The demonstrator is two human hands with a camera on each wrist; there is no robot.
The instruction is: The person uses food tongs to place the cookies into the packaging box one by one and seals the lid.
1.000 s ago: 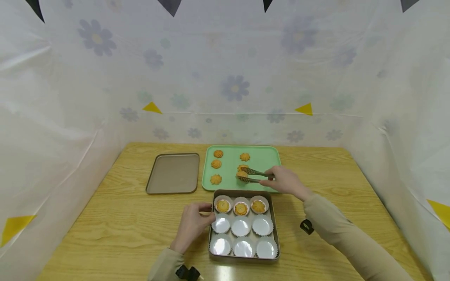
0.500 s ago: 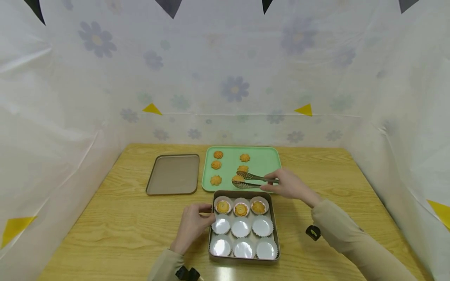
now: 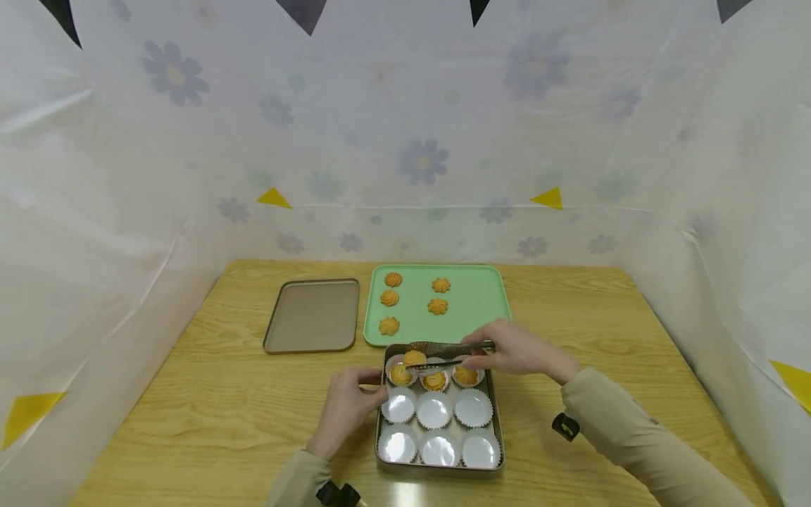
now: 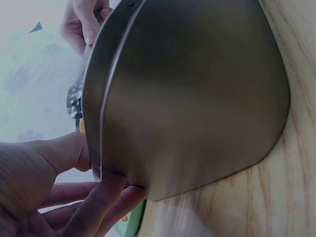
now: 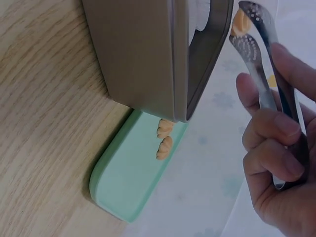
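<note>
Right hand (image 3: 512,348) curled tight round glossy, perforated metal tongs (image 3: 446,348), I had a ridged golden cookie (image 3: 415,358) caught between their spoon-like tips, over the far-left part of the brown metal tin (image 3: 440,470). My left hand (image 3: 347,410) pinched the tin's smooth left wall. Inside it sat fluted white paper cups (image 3: 434,408), the far row holding round golden cookies (image 3: 466,374). Beyond the tin, a round-cornered green tray (image 3: 476,290) bore five piped cookies (image 3: 438,306); beyond and left lay a flat brown tray (image 3: 312,317).
</note>
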